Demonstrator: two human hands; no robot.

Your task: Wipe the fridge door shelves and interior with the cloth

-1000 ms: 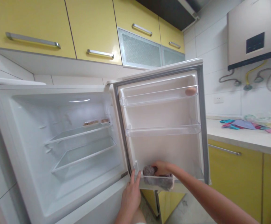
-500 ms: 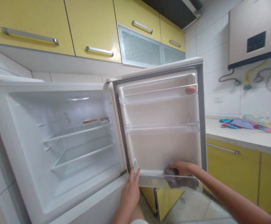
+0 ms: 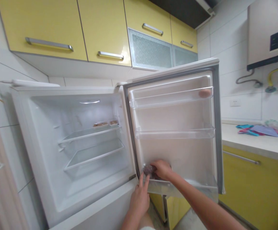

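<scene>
The refrigerator door [image 3: 174, 115] stands wide open, with three clear racks on its inner face. My right hand [image 3: 162, 170] is closed on a dark greyish cloth-like bundle [image 3: 148, 170] at the hinge end of the bottom door rack [image 3: 191, 189]. Two fingers of my left hand [image 3: 140, 196] point up against the rack's hinge-side end, just below the bundle; its other fingers are folded or hidden, and nothing shows in it. A brown egg-like item [image 3: 205, 93] lies in the top door rack.
Inside the fridge [image 3: 40, 143], small brown-topped packs [image 3: 101, 124] sit on the upper glass shelf. Yellow cabinets [image 3: 105, 28] hang above. At right, coloured cloths [image 3: 260, 130] lie on the white counter [image 3: 253, 142], below a wall heater [image 3: 260, 38].
My right hand has moved left along the bottom door rack with the dark bundle, toward my left hand. The view has shifted slightly left. My left hand keeps its place at the rack's end.
</scene>
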